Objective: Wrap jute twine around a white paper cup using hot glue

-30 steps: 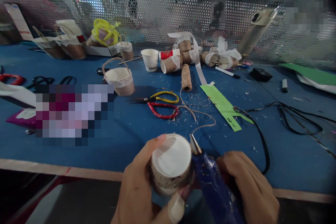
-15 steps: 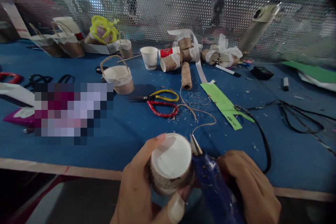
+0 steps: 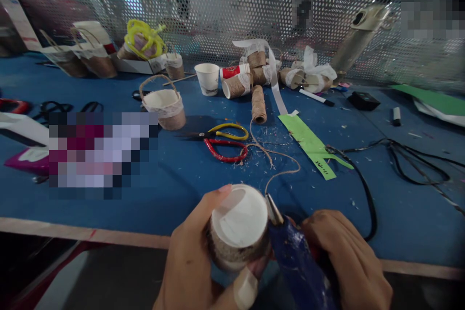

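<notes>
My left hand [image 3: 198, 252] is wrapped round a paper cup [image 3: 240, 215], its white round end turned up toward me and brown twine wound about its side. In my right hand [image 3: 348, 252] is a blue glue gun [image 3: 300, 261], its metal nozzle close beside the cup's right edge; I cannot tell if they touch. A strand of twine [image 3: 290, 172] runs from near the nozzle back toward the twine spool [image 3: 259, 105]. Scissors [image 3: 225, 143] with one yellow and one red handle lie behind the cup.
A small cup basket [image 3: 169, 111] with a twine handle stands at left. Behind are a white paper cup [image 3: 207, 80] and several twine-wrapped cups. A green paper strip [image 3: 308, 147] and a black cord [image 3: 366, 193] lie at right. A perforated metal panel [image 3: 225, 5] borders the back.
The glue gun and my right hand have shifted slightly down and right. The cup stays in my left hand, almost unmoved.
</notes>
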### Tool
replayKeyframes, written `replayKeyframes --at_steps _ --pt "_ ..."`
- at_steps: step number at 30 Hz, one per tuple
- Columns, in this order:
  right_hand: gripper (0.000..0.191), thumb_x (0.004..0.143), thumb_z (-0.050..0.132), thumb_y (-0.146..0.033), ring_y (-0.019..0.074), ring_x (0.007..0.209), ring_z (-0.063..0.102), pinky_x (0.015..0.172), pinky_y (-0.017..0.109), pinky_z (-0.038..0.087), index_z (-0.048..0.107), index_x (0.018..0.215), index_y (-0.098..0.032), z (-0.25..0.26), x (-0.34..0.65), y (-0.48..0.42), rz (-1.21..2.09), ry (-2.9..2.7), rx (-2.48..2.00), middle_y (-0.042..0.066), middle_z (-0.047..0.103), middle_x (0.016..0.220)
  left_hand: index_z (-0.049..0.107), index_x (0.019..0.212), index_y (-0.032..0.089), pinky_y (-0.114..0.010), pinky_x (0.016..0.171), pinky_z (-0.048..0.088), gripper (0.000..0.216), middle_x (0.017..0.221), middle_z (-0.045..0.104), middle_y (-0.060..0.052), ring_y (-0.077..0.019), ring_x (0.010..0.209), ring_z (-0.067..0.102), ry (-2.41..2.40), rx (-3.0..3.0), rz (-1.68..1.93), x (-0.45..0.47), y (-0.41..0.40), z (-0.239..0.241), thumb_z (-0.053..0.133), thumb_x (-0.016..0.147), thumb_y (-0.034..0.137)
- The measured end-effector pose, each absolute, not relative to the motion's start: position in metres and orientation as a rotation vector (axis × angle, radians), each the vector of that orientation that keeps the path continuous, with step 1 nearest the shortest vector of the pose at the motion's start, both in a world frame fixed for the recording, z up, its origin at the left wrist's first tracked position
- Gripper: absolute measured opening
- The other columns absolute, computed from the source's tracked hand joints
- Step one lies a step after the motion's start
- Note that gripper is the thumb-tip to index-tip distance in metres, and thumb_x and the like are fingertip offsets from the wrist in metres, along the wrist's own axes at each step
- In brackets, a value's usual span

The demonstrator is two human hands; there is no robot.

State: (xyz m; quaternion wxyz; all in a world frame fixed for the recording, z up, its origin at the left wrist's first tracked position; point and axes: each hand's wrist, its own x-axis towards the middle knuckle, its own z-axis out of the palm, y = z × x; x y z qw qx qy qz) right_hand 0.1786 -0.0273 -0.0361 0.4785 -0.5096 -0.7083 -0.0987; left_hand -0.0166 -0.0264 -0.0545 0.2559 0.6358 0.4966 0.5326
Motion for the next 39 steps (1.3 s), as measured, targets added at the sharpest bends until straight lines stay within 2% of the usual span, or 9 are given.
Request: replayKeyframes --at_steps 7,13,17,20,24,28,31,36,39 --pt "0.028 0.11 0.054 -0.008 0.0142 0.054 0.056 0.06 0.033 0.046 0.058 0.089 -0.026 -0.0331 0.1767 -0.0246 -0.234 -1.717 -1.221 -0.005 0.059 0.067 0.052 0.161 0.041 -0.061 0.113 0.056 0.069 0.144 0.073 -0.008 -0.0407 0.129 0.072 1.418 1.666 1.438 -0.017 -0.0295 -0.0604 0.078 0.1 0.059" --pt "0.024 0.107 0.059 -0.008 0.0151 0.055 0.061 0.061 0.033 0.049 0.063 0.091 -0.025 -0.0344 0.1784 -0.0258 -0.263 -1.714 -1.22 -0.004 0.062 0.068 0.052 0.162 0.043 -0.058 0.114 0.055 0.066 0.149 0.073 -0.005 -0.0382 0.133 0.072 1.376 1.686 1.449 -0.0131 -0.0272 -0.055 0.076 0.102 0.056" --pt "0.025 0.109 0.058 -0.008 0.0151 0.055 0.06 0.06 0.033 0.049 0.063 0.091 -0.026 -0.0359 0.1787 -0.0273 -0.245 -1.709 -1.23 -0.004 0.062 0.067 0.052 0.162 0.048 -0.054 0.113 0.055 0.062 0.151 0.072 -0.001 -0.0351 0.134 0.071 1.424 1.687 1.448 -0.0102 -0.0281 -0.0532 0.071 0.105 0.064" --pt "0.025 0.11 0.059 -0.009 0.0157 0.059 0.062 0.062 0.034 0.051 0.063 0.092 -0.025 -0.0378 0.1792 -0.0289 -0.262 -1.715 -1.241 -0.003 0.063 0.069 0.054 0.16 0.045 -0.055 0.114 0.053 0.062 0.15 0.072 -0.003 -0.0356 0.134 0.07 1.447 1.66 1.447 -0.0097 -0.0292 -0.0539 0.07 0.104 0.068" --pt "0.023 0.111 0.06 -0.011 0.0164 0.064 0.066 0.064 0.033 0.052 0.064 0.092 -0.024 -0.0397 0.1794 -0.03 -0.283 -1.706 -1.243 -0.002 0.065 0.072 0.053 0.161 0.039 -0.056 0.112 0.056 0.064 0.15 0.071 -0.008 -0.0385 0.132 0.072 1.436 1.715 1.424 -0.0118 -0.0286 -0.0535 0.071 0.105 0.063" --pt "0.026 0.111 0.058 -0.011 0.0155 0.059 0.062 0.061 0.033 0.049 0.06 0.09 -0.025 -0.0361 0.1772 -0.0274 -0.234 -1.708 -1.234 -0.003 0.061 0.069 0.052 0.162 0.043 -0.055 0.113 0.057 0.064 0.149 0.073 -0.005 -0.0374 0.132 0.073 1.406 1.734 1.437 -0.0133 -0.0266 -0.0528 0.073 0.104 0.059" --pt "0.027 0.111 0.056 -0.009 0.0138 0.055 0.057 0.061 0.033 0.047 0.058 0.089 -0.025 -0.0325 0.1756 -0.0252 -0.211 -1.708 -1.216 -0.004 0.059 0.068 0.052 0.163 0.042 -0.055 0.113 0.056 0.066 0.149 0.073 -0.006 -0.0381 0.132 0.073 1.406 1.748 1.433 -0.0149 -0.0256 -0.0548 0.075 0.103 0.056" --pt "0.027 0.112 0.057 -0.01 0.0133 0.057 0.057 0.063 0.032 0.047 0.058 0.089 -0.024 -0.0321 0.1764 -0.025 -0.237 -1.723 -1.214 -0.004 0.059 0.07 0.052 0.163 0.043 -0.052 0.113 0.058 0.071 0.149 0.073 -0.003 -0.0355 0.129 0.076 1.334 1.73 1.439 -0.0183 -0.0243 -0.0572 0.08 0.098 0.045" --pt "0.027 0.111 0.057 -0.008 0.0128 0.057 0.058 0.063 0.032 0.048 0.058 0.089 -0.024 -0.0324 0.1772 -0.0254 -0.23 -1.728 -1.21 -0.005 0.06 0.069 0.051 0.164 0.042 -0.049 0.113 0.059 0.069 0.15 0.074 -0.002 -0.0339 0.131 0.075 1.368 1.752 1.448 -0.0159 -0.024 -0.0559 0.078 0.101 0.049"
